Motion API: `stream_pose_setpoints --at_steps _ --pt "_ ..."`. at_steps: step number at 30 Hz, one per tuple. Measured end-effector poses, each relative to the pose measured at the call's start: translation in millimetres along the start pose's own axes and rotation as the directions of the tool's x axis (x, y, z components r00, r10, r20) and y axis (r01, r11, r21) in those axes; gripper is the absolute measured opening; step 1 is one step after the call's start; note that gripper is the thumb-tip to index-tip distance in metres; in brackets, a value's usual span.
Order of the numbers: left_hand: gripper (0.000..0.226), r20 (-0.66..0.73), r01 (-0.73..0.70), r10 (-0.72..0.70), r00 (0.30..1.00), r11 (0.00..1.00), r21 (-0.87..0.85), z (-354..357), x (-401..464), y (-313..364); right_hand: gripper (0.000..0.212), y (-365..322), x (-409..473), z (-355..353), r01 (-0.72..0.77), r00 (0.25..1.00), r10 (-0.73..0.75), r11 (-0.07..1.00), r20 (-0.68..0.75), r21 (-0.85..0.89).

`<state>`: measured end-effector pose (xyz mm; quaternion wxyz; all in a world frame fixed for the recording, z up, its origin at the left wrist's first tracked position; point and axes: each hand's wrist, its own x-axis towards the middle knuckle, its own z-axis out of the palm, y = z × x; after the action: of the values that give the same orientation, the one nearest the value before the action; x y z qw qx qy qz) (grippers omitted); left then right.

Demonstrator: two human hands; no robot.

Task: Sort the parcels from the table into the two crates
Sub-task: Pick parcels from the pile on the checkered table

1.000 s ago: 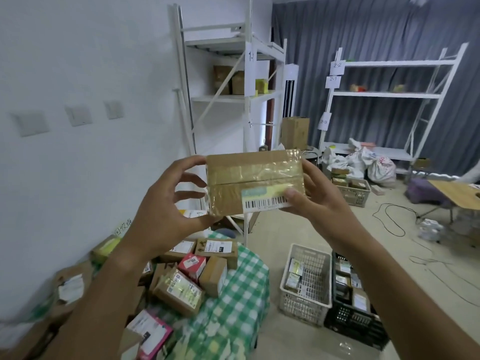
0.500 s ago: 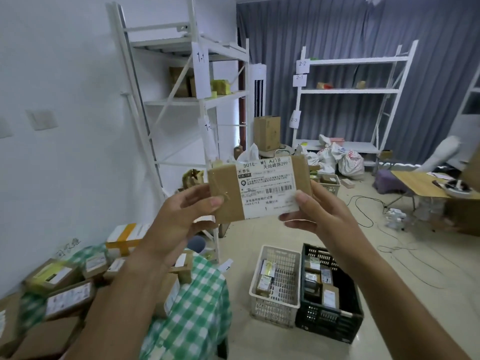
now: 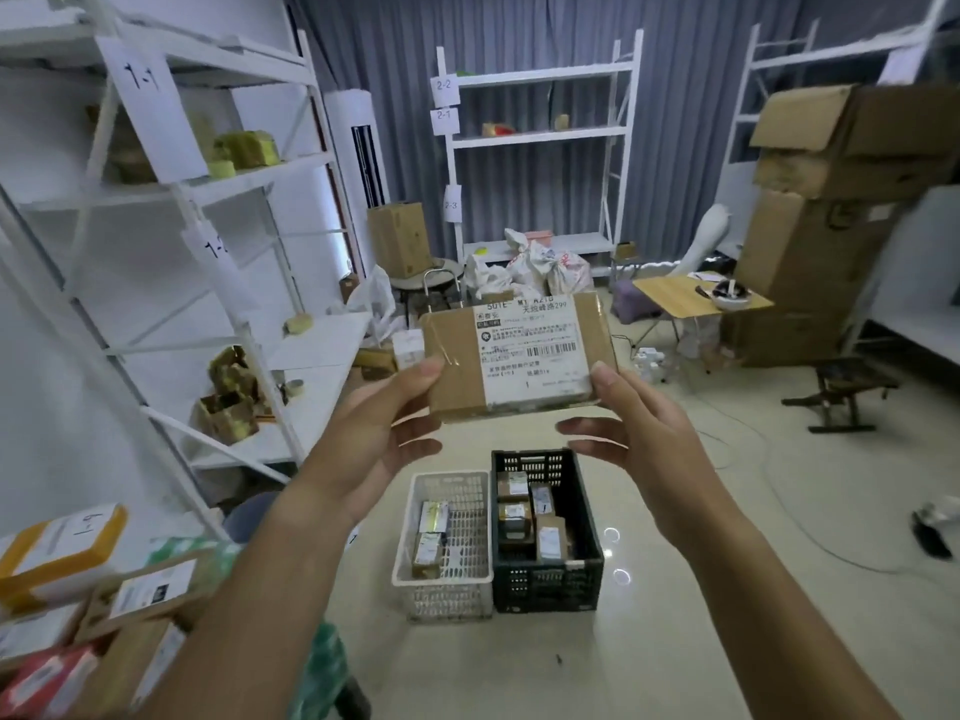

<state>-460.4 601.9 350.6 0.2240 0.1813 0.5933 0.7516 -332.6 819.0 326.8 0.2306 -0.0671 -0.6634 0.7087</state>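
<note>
Left hand and right hand pinch the parcel by its lower corners, label facing up, likely to read which crate, white or black, it belongs in.

The parcel label reads "299"; shelf tags read 2-2, 2-1, 2-3, 1-1.

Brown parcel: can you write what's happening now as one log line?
brown parcel label up | left hand, right hand holding | above white crate, black crate
</note>
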Motion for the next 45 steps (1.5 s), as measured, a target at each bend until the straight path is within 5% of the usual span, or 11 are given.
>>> stream_pose_setpoints --at_steps 12,30,34,39,45 --pt "0.062 0.176 0.12 -0.124 0.977 0.992 0.033 31 106 -63 0.053 45 39 -49 -0.119 0.963 0.105 0.992 -0.247 -0.043" --pt "0.057 0.273 0.26 -0.235 0.933 0.964 -0.057 -91 303 -82 0.056 119 246 25 -0.228 0.956 0.184 0.956 -0.228 -0.184" --pt "0.062 0.32 0.042 -0.098 0.942 0.983 0.177 -94 338 -91 0.052 130 271 3 -0.249 0.953 0.209 0.952 -0.218 -0.176" --pt "0.092 0.38 -0.416 0.24 0.894 0.76 0.5 -83 374 -115 0.041 161 301 -26 -0.277 0.941 0.237 0.95 -0.243 -0.145" --pt "0.096 0.329 -0.382 0.222 0.918 0.718 0.582 -73 423 -156 0.061 222 358 -59 -0.3 0.94 0.278 0.95 -0.198 -0.089"
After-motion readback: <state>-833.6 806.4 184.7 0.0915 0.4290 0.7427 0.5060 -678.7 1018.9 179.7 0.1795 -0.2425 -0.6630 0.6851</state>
